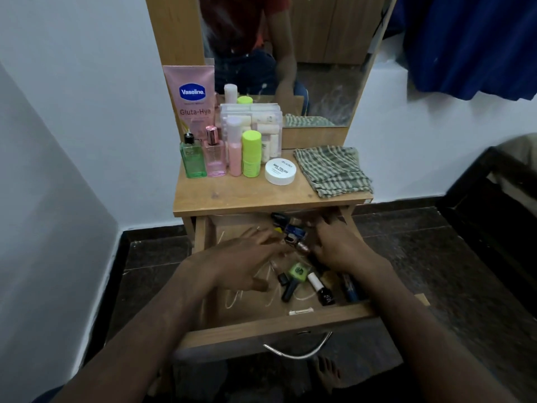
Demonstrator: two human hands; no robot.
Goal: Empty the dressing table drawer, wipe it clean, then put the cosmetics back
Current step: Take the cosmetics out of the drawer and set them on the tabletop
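Observation:
The wooden drawer (pixel 261 324) of the dressing table is pulled out towards me. Several small cosmetics lie in its right half: a green round-lidded pot (pixel 297 270), a dark nail polish bottle with a white cap (pixel 321 289), a blue tube (pixel 350 287) and dark little bottles (pixel 290 228) further back. My left hand (pixel 247 257) reaches in from the left, fingers stretched towards a copper-capped piece (pixel 302 248). My right hand (pixel 340 245) hovers over the right side with spread fingers touching the pile. The drawer's left half is bare wood.
On the table top (pixel 241 196) stand a Vaseline tube (pixel 191 97), a green bottle (pixel 192 158), a pink perfume (pixel 214 155), lime sticks (pixel 251 154), a clear box (pixel 261 123) and a white jar (pixel 280 171). A checked cloth (pixel 334 171) lies at the right. A dark bed frame (pixel 494 199) is at the right.

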